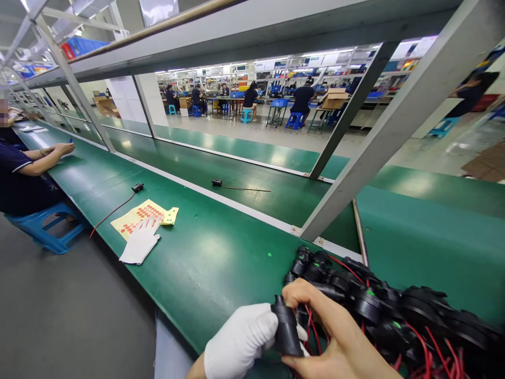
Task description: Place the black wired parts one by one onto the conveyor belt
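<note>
In the white-gloved grip of my left hand (244,337) is a black plastic cylindrical part (287,326), held at the table's front edge. Bare and curled round its other side, my right hand (327,326) presses thumb and fingers against the top and bottom of the part. Some white glove fingertips show behind it. Right beside and beyond my right hand lies a heap of similar black plastic units (366,305) with red wires, some carrying green dot stickers. My right hand and forearm hide part of the heap.
On the green bench (205,247) lie a white glove (142,242), a yellow sticker sheet (169,216) with red and green dots, and a wired black part (138,188). Another wired part (216,182) rests on the belt. A slanted metal post (355,168) rises ahead. A co-worker (27,168) sits left.
</note>
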Demonstrator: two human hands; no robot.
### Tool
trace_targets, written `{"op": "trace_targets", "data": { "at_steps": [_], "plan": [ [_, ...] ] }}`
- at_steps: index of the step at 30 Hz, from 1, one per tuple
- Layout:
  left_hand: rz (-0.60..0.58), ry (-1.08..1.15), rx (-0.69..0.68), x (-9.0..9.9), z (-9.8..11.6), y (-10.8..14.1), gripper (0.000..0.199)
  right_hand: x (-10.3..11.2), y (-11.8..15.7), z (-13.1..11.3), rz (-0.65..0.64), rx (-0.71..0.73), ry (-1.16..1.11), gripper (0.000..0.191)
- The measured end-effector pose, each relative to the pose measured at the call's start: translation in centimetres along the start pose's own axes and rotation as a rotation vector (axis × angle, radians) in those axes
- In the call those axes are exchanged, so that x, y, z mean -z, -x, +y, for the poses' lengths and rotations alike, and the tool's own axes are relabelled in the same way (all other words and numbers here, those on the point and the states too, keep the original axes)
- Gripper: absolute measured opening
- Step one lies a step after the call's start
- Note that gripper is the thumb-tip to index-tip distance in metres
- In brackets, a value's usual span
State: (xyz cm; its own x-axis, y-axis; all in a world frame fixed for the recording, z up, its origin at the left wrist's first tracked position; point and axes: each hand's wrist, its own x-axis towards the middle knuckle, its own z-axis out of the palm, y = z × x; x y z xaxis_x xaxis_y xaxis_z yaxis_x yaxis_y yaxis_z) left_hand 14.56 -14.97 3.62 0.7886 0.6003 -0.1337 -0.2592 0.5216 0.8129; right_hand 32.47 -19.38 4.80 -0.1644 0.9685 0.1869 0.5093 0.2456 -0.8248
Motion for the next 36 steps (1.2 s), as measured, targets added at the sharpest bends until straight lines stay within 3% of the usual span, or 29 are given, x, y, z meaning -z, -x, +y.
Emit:
{"op": "trace_targets", "data": {
  "at_steps": [2,5,8,11,19,23,26,28,31,36],
  "plan": [
    [0.079,0.259,0.048,-0.1,-1.4,-0.7,0.057,-0.4,-0.2,0.1,-0.019,-0.164,-0.144,0.035],
    [0.122,0.547,0.15,-0.3,-2.9,-1.4,0.059,-0.8,-0.6,0.5,-0.096,-0.292,-0.41,0.028],
    [0.086,0.668,0.222,-0.5,-3.3,-1.6,0.059,-1.0,-0.8,0.9,-0.096,-0.312,-0.53,0.056],
    [0.081,0.666,0.234,-0.6,-3.3,-1.5,0.062,-1.1,-0.7,1.2,-0.062,-0.323,-0.55,0.066],
    [0.161,0.611,0.285,-1.2,-3.9,-1.7,0.074,-1.1,-0.1,1.2,-0.041,-0.305,-0.528,0.063],
    [0.181,0.324,0.04,-1.5,-2.6,-0.7,0.07,-0.5,0.2,1.2,0.012,-0.083,-0.367,0.032],
    [0.204,-0.066,-0.085,-1.2,-1.1,0.3,0.049,0.3,0.2,0.9,0.042,0.218,-0.13,0.048],
    [0.278,-0.33,-0.142,-0.8,-0.4,0.7,0.042,0.8,0.1,0.6,0.023,0.333,-0.021,0.056],
    [0.358,-0.646,-0.307,-0.2,-0.2,1.1,0.039,1.3,0.2,0.3,0.029,0.354,0.038,0.058],
    [0.312,-0.881,-0.592,0.3,-0.6,1.0,0.039,1.1,0.6,0.0,0.082,0.384,0.125,0.065]
  ]
}}
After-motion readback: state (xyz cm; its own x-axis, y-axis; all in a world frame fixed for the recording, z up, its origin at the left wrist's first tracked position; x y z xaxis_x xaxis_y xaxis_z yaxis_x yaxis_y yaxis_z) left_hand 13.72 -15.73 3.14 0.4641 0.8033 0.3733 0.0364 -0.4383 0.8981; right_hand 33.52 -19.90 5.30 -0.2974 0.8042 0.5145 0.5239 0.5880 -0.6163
